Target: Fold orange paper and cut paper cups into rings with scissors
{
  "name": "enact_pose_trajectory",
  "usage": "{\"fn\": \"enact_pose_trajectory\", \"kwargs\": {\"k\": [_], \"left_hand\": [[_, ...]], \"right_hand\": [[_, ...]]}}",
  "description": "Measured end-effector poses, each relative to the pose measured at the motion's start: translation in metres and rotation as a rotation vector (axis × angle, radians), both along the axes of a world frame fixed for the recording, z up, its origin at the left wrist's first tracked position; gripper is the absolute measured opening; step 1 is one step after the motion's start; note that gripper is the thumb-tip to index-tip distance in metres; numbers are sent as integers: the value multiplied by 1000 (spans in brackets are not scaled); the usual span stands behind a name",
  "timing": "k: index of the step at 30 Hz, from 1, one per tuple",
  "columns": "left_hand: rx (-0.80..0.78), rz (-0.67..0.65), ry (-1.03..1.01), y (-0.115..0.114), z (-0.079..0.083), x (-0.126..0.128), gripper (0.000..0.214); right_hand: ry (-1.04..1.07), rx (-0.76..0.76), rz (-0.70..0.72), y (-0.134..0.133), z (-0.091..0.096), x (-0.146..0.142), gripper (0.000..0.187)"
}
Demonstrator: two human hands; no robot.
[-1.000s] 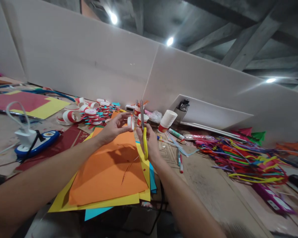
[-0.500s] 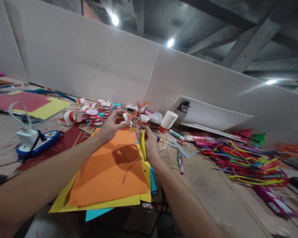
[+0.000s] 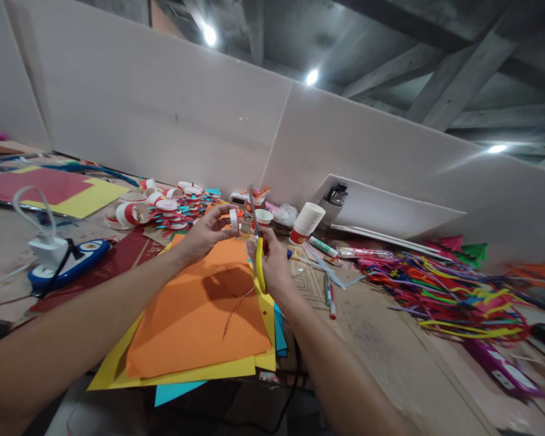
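My left hand (image 3: 206, 233) pinches a short white piece with a red edge, a cut paper cup bottom (image 3: 234, 220), between thumb and fingers. Just to its right, my right hand (image 3: 275, 260) is closed round a pair of scissors (image 3: 260, 263) with yellow handles. The blades point up and look close together; they stand apart from the cup piece. Below both hands lies orange paper (image 3: 195, 321) on top of yellow paper (image 3: 236, 368) and blue sheets. Behind the blades is a red and white paper cup (image 3: 264, 217).
Cut cup pieces (image 3: 168, 207) crowd the back left, near a blue and white power strip (image 3: 70, 263). A stack of paper cups (image 3: 307, 223) and a dark bottle (image 3: 333, 206) stand behind to the right. Colourful pipe cleaners (image 3: 445, 297) cover the right side.
My left hand has turned the cup piece, so its white side now stands more upright. The right hand and scissors have barely moved.
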State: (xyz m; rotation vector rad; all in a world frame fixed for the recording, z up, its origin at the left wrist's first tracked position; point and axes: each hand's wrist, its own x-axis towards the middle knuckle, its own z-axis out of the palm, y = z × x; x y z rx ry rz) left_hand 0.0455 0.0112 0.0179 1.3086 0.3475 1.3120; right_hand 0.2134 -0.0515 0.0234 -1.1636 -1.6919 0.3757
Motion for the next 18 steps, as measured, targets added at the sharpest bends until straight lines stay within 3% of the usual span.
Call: {"fn": "enact_pose_trajectory", "kwargs": {"k": [4,7,12,18], "left_hand": [[-16,38,-33,0,2,-3,51],[-66,23,-47,-3,7,-5,48],[-102,-127,-108,-7,13,-8,37],[-57,-231,-79,-8,9,-8,40]], "right_hand": [[-103,-1,-24,-1,-1,-2,29],[-21,-8,-15,-2,-1,-2,29],[141,-40,-54,1,-1,3,30],[105,-10,-53,-1,3,4,28]]}}
